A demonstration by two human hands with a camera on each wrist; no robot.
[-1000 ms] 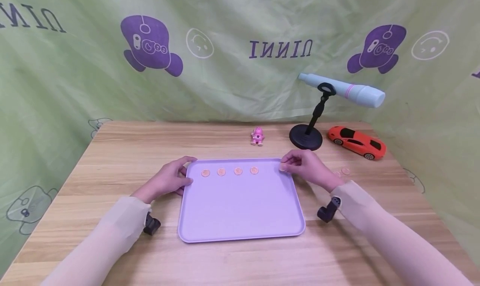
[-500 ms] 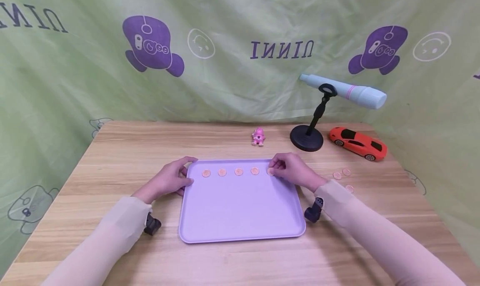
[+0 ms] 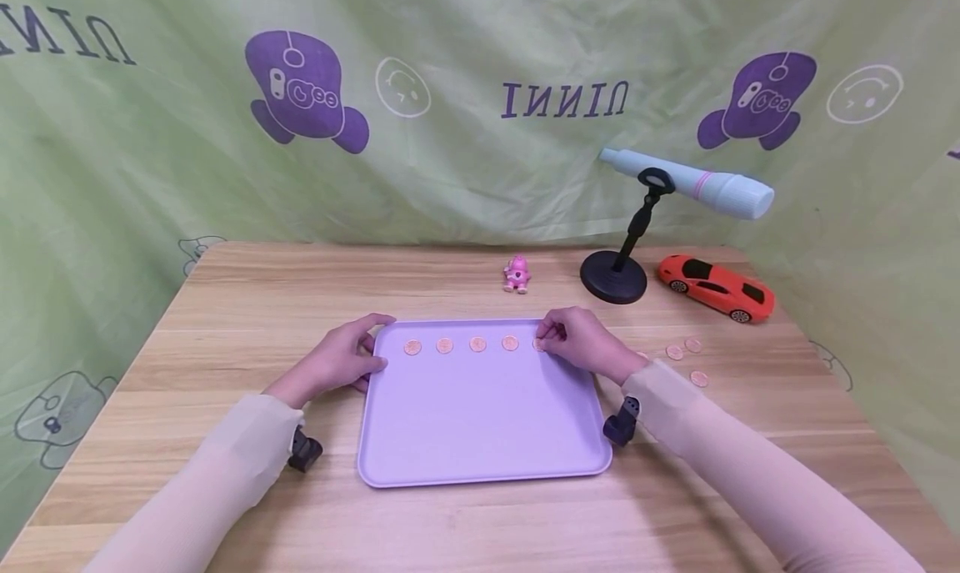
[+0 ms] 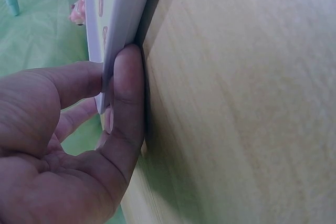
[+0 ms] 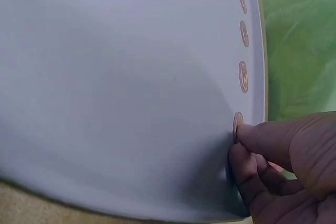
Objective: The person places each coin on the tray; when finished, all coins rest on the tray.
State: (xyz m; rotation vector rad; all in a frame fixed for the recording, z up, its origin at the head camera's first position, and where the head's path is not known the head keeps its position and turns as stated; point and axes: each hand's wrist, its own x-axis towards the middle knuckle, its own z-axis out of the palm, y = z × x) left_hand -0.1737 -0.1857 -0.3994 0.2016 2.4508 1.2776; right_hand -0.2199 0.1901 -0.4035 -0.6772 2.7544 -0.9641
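A lilac rectangular tray (image 3: 483, 423) lies on the wooden table. Along its far side runs a row of copper-coloured coins (image 3: 477, 344), spaced apart. My left hand (image 3: 341, 356) grips the tray's left rim near the far corner; in the left wrist view one finger lies beneath the rim. With thumb and fingertips, my right hand (image 3: 581, 337) pinches a coin (image 5: 238, 120) at the right end of the row, low at the tray's surface. Part of this coin is hidden by the fingers.
Several loose coins (image 3: 675, 352) lie on the table right of the tray. Beyond it stand a small pink figure (image 3: 517, 274) and a black stand (image 3: 613, 276) holding a light blue microphone (image 3: 720, 188). A red toy car (image 3: 716, 288) is at the back right.
My right hand has moved left with the coin, from the tray's right rim to the row's end, and barely shifted in the last half second. The left hand has stayed still.
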